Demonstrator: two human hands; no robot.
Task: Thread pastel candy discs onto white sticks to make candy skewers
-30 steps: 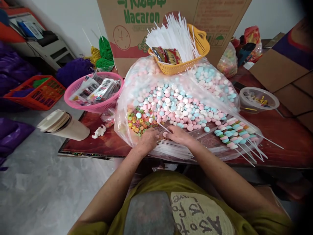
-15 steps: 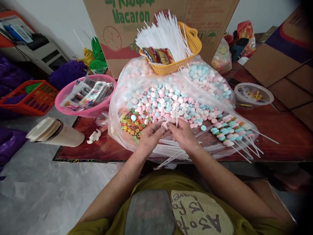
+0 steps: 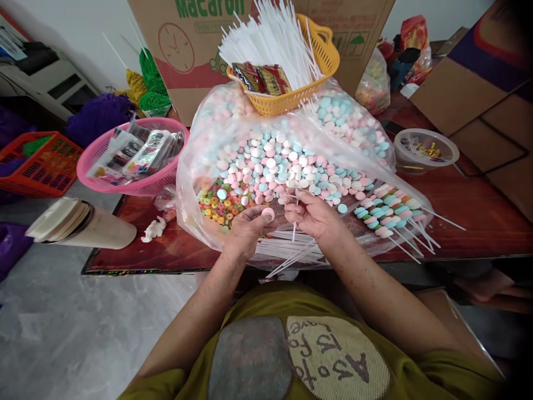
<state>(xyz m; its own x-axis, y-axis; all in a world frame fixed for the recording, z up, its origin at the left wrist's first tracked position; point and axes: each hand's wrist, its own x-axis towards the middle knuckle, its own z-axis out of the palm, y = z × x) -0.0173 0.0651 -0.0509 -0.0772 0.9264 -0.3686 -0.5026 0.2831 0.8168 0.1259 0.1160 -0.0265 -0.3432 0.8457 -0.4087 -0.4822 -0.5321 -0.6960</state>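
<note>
A round pink marshmallow [image 3: 268,213] is pinched between the thumb and fingers of my left hand [image 3: 246,229]. My right hand [image 3: 313,216], just beside it, has its fingers closed around a thin white stick [image 3: 295,230] that points down. Whether anything sits on the stick's upper end, I cannot tell. Behind both hands spreads a heap of pink, white and blue marshmallows [image 3: 287,166] on a clear plastic bag. Colourful gummy rings [image 3: 216,206] lie left of it. Loose white sticks [image 3: 287,251] lie below my hands. Several filled marshmallow skewers [image 3: 387,211] rest at the right.
A yellow basket [image 3: 287,104] of white sticks and small packets stands behind the heap, before a cardboard box [image 3: 183,72]. At left are a pink basket [image 3: 129,186] of packaging and a tilted paper-cup stack [image 3: 95,225]. A clear tub [image 3: 427,149] stands right, on the red table [image 3: 470,233].
My hands, together before, have moved apart. The pink marshmallow now shows in my left hand, and the stick in my right has turned from pointing up to pointing down. The view has shifted slightly.
</note>
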